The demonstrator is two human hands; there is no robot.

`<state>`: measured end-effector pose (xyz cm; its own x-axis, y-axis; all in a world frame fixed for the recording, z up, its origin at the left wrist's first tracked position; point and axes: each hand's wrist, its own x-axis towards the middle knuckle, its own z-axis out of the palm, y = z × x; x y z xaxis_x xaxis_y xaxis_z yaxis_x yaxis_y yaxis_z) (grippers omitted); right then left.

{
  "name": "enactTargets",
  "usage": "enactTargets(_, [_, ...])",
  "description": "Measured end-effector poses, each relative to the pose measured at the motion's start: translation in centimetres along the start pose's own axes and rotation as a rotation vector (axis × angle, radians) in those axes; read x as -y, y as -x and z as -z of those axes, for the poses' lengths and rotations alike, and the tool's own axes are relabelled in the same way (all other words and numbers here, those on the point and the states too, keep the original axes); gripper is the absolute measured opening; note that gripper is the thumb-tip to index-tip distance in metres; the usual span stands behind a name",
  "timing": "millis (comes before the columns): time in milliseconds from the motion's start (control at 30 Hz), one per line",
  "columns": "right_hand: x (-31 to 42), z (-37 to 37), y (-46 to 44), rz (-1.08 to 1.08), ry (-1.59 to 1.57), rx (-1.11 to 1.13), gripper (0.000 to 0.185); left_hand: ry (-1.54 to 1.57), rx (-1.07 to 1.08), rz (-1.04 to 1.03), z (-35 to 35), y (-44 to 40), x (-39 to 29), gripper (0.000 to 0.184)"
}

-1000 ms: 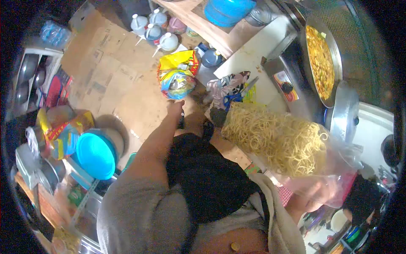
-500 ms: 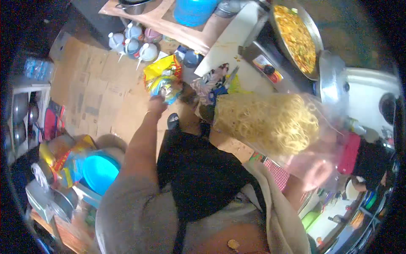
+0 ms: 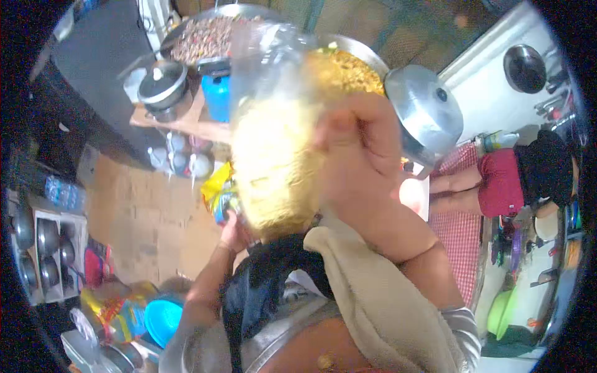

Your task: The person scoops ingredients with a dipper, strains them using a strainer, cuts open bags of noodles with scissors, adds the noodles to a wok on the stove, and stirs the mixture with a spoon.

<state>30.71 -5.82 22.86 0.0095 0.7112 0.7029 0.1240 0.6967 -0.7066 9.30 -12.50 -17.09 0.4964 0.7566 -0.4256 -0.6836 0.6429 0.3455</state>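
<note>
Close to the camera, a clear plastic bag of pale yellow noodles hangs upright, its loose top end blurred. My right hand grips the side of this bag, fingers curled against it. Lower down and farther off, my left hand is closed on a crumpled yellow and blue plastic bag, partly hidden behind the noodles. Behind my right hand, a wide pan of orange-yellow cooked food shows in part.
A large metal lid leans right of the pan. A pan of chopped pieces and a lidded pot stand at the upper left. Several jugs sit under the wooden bench. Another person in red shorts stands at the right.
My right hand has brought the noodle bag up and left, close to the camera, turning it from lying sideways to upright. My left hand still holds the yellow and blue bag. The view has shifted.
</note>
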Motion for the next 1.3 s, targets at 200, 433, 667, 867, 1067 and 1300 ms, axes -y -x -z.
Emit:
enactTargets(200, [3.2,0.0,-4.9,0.100,-0.429,0.021,0.013,0.153,0.061,-0.338,-15.7,2.4,-4.0,0.084])
enactTargets(433, [-3.5,7.2,-7.7,0.228,-0.408,-0.084,0.125,0.047,0.019,-0.831,-19.8,4.9,-9.8,0.082])
enactTargets(667, [-17.3,6.2,-5.1,-0.546,-1.254,0.029,0.112,-0.719,-0.097,-1.164,-30.5,7.7,-13.4,0.096])
enactTargets(867, [-19.6,7.8,-6.7,-0.714,-1.459,-0.122,0.104,-1.057,-0.183,-1.433,-39.1,4.4,-10.7,0.112])
enactTargets(1067, [-22.1,9.1,-8.4,-0.724,-1.655,-0.203,0.092,-0.868,-0.308,-1.418,-41.9,1.3,-10.3,0.052])
enactTargets(1300, [-23.0,9.9,-9.2,-0.701,-1.701,-0.269,0.068,-1.197,-0.366,-1.510,-44.9,-0.5,-11.9,0.035])
